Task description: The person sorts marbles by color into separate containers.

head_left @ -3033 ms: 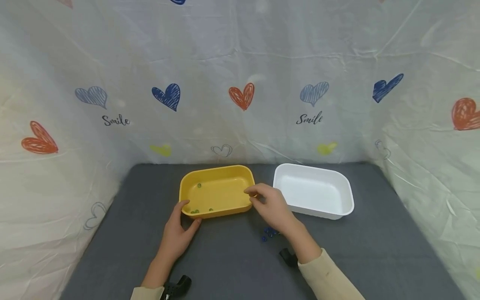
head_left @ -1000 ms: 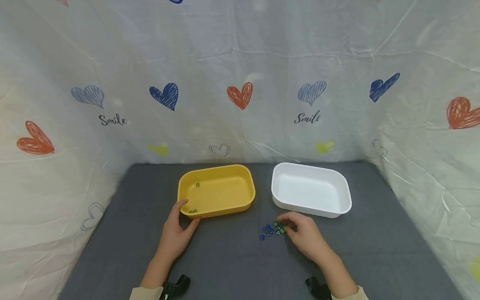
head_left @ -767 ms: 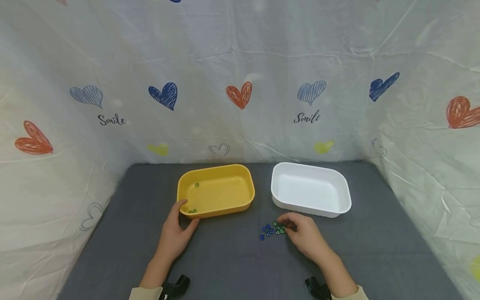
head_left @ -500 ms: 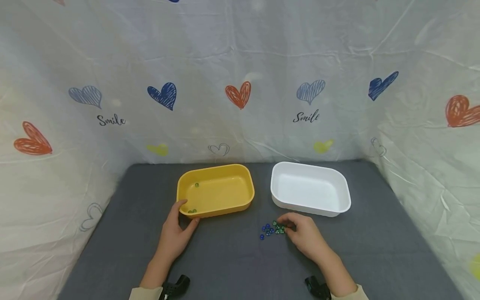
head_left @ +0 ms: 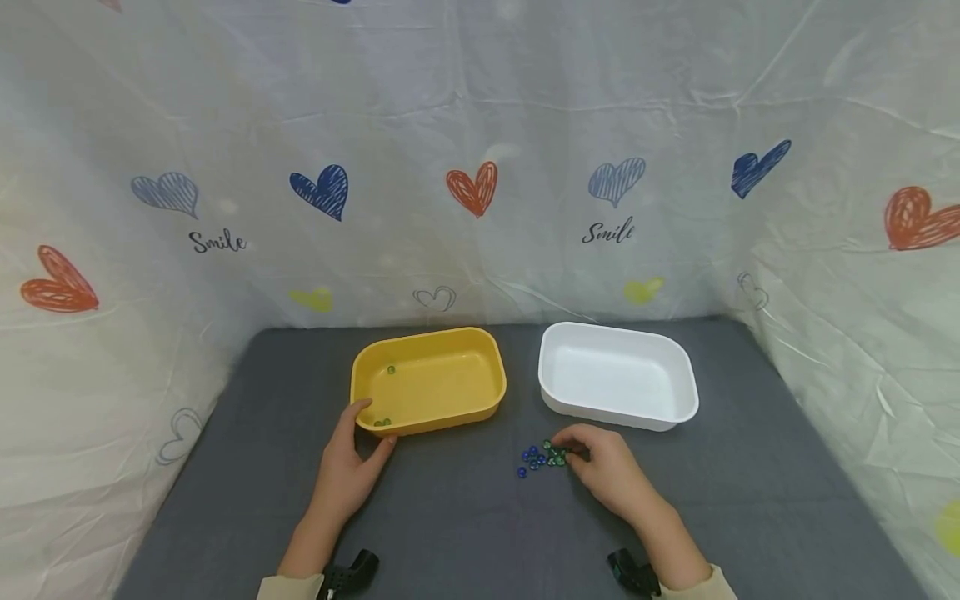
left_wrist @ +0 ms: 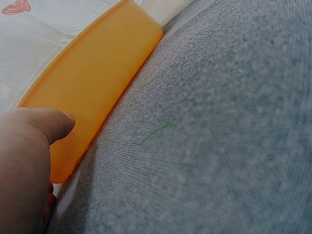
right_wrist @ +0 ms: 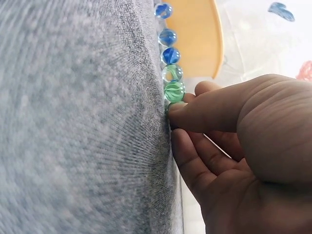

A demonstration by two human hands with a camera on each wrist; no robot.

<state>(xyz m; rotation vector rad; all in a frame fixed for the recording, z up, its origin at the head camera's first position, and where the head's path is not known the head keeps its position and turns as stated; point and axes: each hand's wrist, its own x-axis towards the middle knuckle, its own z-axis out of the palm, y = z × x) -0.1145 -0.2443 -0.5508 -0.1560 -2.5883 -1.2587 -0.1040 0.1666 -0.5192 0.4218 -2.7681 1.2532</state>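
My left hand [head_left: 348, 467] grips the near left corner of the yellow tray [head_left: 427, 340], thumb on the outer wall and fingers over the rim. Inside that tray I see green marbles [head_left: 391, 370]. My right hand [head_left: 611, 471] is down on the cloth, its thumb and fingers curled at a small cluster of green marbles [head_left: 552, 461]. In the right wrist view, the thumb tip meets a green marble [right_wrist: 174, 91] and the fingers partly hide the grip. Several blue marbles [head_left: 533, 458] lie just left of the green ones.
A white tray [head_left: 617, 418] stands behind my right hand, with a gap between it and the yellow tray. Dark grey cloth [head_left: 465, 533] covers the table. A pale curtain [head_left: 390, 250] printed with hearts hangs close behind both trays.
My right hand has moved from the yellow tray's right end down to the green marbles, staying there over the last second. My left hand keeps its hold on the tray.
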